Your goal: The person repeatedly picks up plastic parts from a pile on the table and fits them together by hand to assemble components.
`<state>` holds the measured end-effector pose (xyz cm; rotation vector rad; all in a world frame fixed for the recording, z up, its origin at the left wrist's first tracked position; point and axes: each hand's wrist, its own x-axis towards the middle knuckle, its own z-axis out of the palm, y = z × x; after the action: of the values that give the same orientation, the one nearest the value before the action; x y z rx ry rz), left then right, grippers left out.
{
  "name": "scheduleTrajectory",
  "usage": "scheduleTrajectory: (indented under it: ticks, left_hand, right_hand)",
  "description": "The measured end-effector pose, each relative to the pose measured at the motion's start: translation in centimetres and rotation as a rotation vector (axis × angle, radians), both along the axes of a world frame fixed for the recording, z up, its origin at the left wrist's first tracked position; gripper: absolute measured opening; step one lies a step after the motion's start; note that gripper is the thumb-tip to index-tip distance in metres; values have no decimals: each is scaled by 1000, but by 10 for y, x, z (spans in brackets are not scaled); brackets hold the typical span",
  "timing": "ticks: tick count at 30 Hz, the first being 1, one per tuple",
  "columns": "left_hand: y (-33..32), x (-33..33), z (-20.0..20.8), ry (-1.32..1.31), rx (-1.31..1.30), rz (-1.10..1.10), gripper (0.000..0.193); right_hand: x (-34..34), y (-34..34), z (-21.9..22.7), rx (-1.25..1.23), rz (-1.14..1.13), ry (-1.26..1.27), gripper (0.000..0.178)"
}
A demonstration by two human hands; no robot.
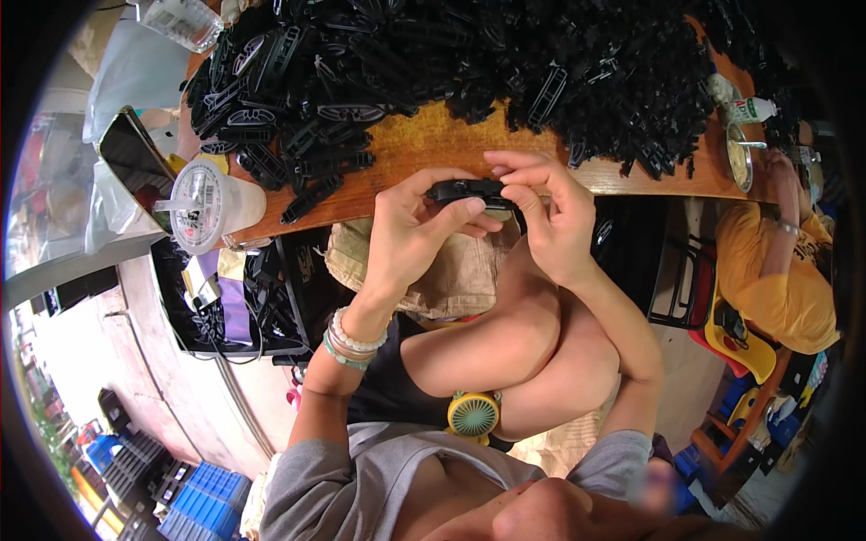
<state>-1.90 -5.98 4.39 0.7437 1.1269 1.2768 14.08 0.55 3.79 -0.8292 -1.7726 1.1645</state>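
My left hand (408, 236) is closed on a small black plastic part (469, 190), thumb across its near side. The part is held level just off the table's near edge, above my lap. My right hand (561, 215) is at the part's right end, its thumb against or very near that end. Its fore fingers stretch out above the part, apart from the thumb, and I see nothing between them. A big heap of similar black plastic parts (433, 63) covers the far side of the wooden table (433, 135).
A lidded plastic cup with a straw (216, 207) and a propped phone (135, 158) stand at left. Below them is a black crate (189, 325) of parts. A metal bowl (740, 158) lies at right, near a co-worker in yellow (776, 279). A small fan (474, 415) rests at my lap.
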Motion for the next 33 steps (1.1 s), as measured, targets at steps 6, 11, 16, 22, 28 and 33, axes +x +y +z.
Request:
scheduleTrajectory:
  ticks: [6, 11, 16, 22, 28, 33]
  left_hand:
    - [1, -1, 0, 48, 27, 54, 21]
    - [-3, -6, -1, 219, -9, -49, 17]
    - [-1, -10, -6, 130, 9, -96, 13]
    - [15, -21, -15, 559, 49, -124, 24]
    - [79, 8, -27, 1382, 346, 206, 40]
    - [94, 15, -38, 1486, 293, 224, 35]
  right_hand:
    - [3, 4, 8, 319, 64, -142, 13]
    - [9, -7, -1, -412, 177, -198, 26]
    - [13, -5, 3, -430, 201, -172, 25]
    - [10, -3, -2, -565, 341, -302, 23]
    - [-3, 33, -26, 454, -236, -525, 24]
    - [-9, 39, -33, 608, -334, -766, 22]
